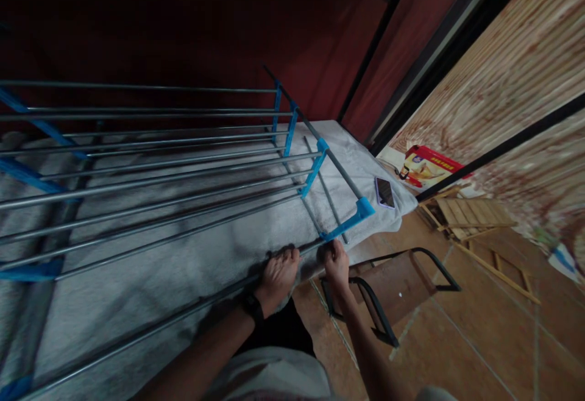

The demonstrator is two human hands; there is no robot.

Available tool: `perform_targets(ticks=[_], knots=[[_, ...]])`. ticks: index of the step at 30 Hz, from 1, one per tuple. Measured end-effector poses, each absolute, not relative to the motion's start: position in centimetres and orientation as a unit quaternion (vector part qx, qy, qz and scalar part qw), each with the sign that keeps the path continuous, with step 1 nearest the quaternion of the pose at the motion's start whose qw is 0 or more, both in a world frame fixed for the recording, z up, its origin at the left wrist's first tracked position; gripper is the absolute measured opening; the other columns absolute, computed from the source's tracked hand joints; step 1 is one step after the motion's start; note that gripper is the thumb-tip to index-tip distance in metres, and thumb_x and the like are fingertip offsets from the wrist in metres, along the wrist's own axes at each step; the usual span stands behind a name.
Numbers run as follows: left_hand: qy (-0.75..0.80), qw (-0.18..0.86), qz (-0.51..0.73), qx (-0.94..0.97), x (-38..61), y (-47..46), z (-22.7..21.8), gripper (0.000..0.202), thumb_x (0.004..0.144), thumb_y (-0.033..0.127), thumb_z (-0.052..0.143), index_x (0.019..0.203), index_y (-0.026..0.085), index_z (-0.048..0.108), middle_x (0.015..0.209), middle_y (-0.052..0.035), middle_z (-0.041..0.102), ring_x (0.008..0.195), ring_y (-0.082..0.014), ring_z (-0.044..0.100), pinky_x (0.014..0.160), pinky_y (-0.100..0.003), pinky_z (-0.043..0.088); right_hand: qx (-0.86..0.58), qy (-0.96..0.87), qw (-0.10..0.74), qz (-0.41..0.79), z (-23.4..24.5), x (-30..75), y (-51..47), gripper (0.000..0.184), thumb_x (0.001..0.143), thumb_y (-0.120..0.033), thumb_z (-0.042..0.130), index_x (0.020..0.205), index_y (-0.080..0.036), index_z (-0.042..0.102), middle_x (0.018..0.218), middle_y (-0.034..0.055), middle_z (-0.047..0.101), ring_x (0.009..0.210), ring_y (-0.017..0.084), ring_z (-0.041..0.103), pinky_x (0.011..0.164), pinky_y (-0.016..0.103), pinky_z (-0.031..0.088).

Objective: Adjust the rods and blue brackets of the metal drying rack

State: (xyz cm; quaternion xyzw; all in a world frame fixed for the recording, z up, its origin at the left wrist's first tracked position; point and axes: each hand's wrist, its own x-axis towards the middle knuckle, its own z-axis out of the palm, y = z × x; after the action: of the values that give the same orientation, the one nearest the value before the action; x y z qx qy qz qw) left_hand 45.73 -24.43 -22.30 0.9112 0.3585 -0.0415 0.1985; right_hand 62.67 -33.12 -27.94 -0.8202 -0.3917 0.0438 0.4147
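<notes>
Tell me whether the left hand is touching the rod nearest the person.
Touching. The head view shows the left hand on the nearest rod, fingers curled over it.

- The metal rack (183, 176) runs past the left edge, so I can't see it whole.
- The left hand (278, 274) hides its fingers' tips behind the near tube (201, 303).
- The right hand (337, 265) hides its own below the blue connector (350, 221).
- Lettering on the red box (432, 166): too small from here.
- A white-and-blue thing (565, 261), far right: too blurred to name.
</notes>
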Motion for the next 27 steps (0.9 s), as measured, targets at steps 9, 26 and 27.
perform_targets(ticks=[9,26,27], knots=[[0.351,0.227,-0.009,0.908,45.5,-24.7,-22.9,0.052,0.102,0.029,0.02,0.139,0.015,0.054,0.117,-0.0199,0.066,0.109,-0.031,0.061,0.095,-0.044,0.042,-0.828,-0.376,0.412,0.055,-26.8,62.4,-33.0,0.03,0.075,-0.023,0.041,0.095,-0.02,0.063,0.089,0.0073,0.064,0.086,0.023,0.058,0.083,0.035,0.048],[0.325,0.072,0.135,0.933,37.2,-26.2,-23.7,0.019,0.098,0.023,0.045,0.106,0.013,0.059,0.103,-0.0105,0.06,0.093,-0.0213,0.059,0.079,-0.034,0.044,-0.845,-0.373,0.366,0.113,-26.9,64.1,-34.9,0.032,0.07,-0.043,0.06,0.097,-0.027,0.063,0.081,0.0096,0.066,0.081,0.035,0.065,0.067,0.043,0.048],[0.346,0.066,0.127,0.927,35.5,-26.5,-23.7,0.017,0.097,0.02,0.045,0.105,0.014,0.059,0.103,-0.0099,0.06,0.093,-0.0209,0.058,0.081,-0.034,0.043,-0.842,-0.377,0.369,0.113,-26.5,63.9,-34.9,0.035,0.071,-0.042,0.061,0.101,-0.024,0.065,0.079,0.0092,0.065,0.081,0.034,0.065,0.069,0.042,0.049]])
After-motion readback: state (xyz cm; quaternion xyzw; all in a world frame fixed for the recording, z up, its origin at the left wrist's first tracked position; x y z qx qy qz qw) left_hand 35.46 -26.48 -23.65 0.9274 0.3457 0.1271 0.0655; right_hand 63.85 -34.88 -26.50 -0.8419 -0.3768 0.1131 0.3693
